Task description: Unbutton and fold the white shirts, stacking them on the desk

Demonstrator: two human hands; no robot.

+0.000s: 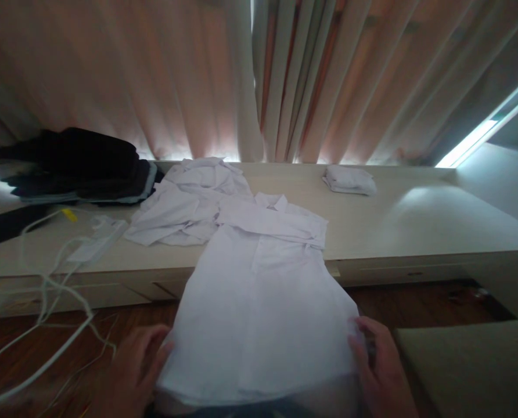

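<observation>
A white collared shirt (259, 302) lies front up, its collar on the ledge and its lower part stretched out toward me past the ledge's front edge. Its sleeves are folded across the chest. My left hand (132, 366) holds the shirt's left edge near the hem, somewhat blurred, with thumb and fingers closed at the cloth. On the opposite edge, my right hand (378, 360) pinches the fabric between thumb and fingers. Beside the collar, a crumpled heap of white cloth (184, 203) touches the shirt.
A folded white garment (349, 180) rests at the back of the pale ledge (416, 226). Dark folded clothes (80, 165) are stacked at left. A power strip (97, 238) and loose white cables (74, 296) lie nearby. Curtains (176, 75) hang behind; a padded seat (472, 366) stands right.
</observation>
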